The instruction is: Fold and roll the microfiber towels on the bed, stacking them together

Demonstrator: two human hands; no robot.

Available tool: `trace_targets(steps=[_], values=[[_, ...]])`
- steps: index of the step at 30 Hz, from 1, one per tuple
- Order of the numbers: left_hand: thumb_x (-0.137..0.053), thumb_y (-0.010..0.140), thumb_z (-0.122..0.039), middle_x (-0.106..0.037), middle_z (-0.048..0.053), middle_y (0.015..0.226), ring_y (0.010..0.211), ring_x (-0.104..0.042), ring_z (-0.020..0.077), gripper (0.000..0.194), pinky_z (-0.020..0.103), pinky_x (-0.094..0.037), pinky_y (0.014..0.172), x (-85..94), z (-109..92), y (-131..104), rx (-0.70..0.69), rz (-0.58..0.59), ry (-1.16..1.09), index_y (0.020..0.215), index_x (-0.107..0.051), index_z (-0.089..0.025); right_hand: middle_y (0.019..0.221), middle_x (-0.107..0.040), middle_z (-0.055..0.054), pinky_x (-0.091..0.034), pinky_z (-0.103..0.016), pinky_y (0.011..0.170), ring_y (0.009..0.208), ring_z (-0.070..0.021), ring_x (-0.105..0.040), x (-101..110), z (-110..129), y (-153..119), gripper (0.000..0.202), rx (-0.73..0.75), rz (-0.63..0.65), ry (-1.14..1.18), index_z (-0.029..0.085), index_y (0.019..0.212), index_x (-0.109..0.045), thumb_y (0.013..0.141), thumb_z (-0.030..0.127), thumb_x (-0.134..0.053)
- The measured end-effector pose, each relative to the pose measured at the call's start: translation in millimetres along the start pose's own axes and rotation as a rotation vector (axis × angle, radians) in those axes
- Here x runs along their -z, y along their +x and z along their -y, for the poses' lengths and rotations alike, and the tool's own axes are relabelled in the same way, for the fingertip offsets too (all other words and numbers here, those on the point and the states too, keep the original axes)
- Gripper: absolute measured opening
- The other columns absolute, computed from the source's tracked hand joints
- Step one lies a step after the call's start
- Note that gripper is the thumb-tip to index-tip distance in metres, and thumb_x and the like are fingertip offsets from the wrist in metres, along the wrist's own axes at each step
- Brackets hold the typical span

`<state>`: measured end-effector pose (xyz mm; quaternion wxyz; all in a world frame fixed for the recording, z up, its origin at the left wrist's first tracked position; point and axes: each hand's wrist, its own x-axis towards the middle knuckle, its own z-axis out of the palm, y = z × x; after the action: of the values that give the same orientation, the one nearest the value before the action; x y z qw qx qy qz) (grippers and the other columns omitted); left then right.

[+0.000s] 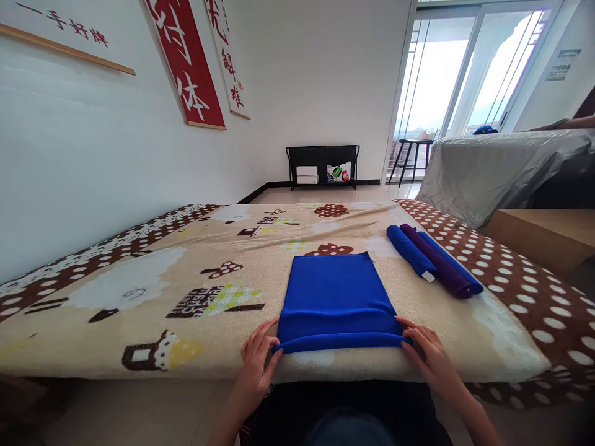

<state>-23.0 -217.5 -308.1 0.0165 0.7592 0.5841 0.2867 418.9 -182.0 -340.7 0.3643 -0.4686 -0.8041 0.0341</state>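
A blue cloth lies flat on the patterned blanket in front of me, its near edge turned over into a narrow roll. My left hand pinches the left end of that roll between thumb and fingers. At the opposite end, my right hand grips the roll the same way. A slight wrinkle crosses the cloth just beyond the rolled edge. To the right lie three rolled cloths side by side: a blue roll with a white tag, a purple roll in the middle, and another blue roll.
The cream blanket with brown dotted borders covers the surface. A cardboard box and a silver-covered table stand at right, where another person's arm shows. Behind are a black rack and a stool.
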Motion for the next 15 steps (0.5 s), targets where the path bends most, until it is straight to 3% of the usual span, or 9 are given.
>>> trace_targets(steps=[3,8,11,15], values=[[-0.041,0.099,-0.031,-0.043,0.007,0.152,0.142,-0.035,0.0298,0.017,0.055,-0.036,0.107,-6.5,-3.3,0.9,0.042,-0.031,0.016,0.098,-0.057,-0.024,0.135,-0.059,-0.004,-0.047,-0.041,0.096,0.123,-0.0228,-0.056,-2.2,1.1,2.1,0.012,-0.019,-0.013,-0.016,0.026,0.103,-0.056,0.098,0.033,-0.049],[-0.046,0.097,-0.025,-0.046,0.012,0.148,0.135,-0.044,0.0311,0.015,0.052,-0.036,0.102,-22.6,-12.9,2.1,0.072,-0.277,0.111,0.105,-0.058,-0.023,0.129,-0.062,-0.006,-0.047,-0.043,0.094,0.115,-0.024,-0.059,-15.5,8.1,7.9,0.012,-0.074,-0.203,-0.094,0.024,0.104,-0.056,0.095,0.031,-0.055],[-0.052,0.093,-0.016,-0.059,0.012,0.133,0.123,-0.054,0.0284,0.016,0.046,-0.038,0.099,-26.2,-13.3,1.0,-0.089,-0.413,0.192,0.104,-0.061,-0.024,0.131,-0.06,-0.008,-0.047,-0.043,0.093,0.115,-0.0239,-0.059,-22.7,13.2,8.5,0.021,0.001,-0.328,-0.138,0.025,0.113,-0.059,0.093,0.022,-0.058],[-0.052,0.091,-0.007,-0.07,0.006,0.102,0.097,-0.064,0.021,0.028,0.037,-0.042,0.091,-19.6,-6.1,-1.8,-0.297,-0.378,0.206,0.11,-0.062,-0.024,0.132,-0.06,-0.006,-0.048,-0.041,0.091,0.108,-0.0223,-0.062,-21.8,14.0,3.1,0.032,0.103,-0.329,-0.21,0.029,0.119,-0.063,0.091,0.014,-0.056]])
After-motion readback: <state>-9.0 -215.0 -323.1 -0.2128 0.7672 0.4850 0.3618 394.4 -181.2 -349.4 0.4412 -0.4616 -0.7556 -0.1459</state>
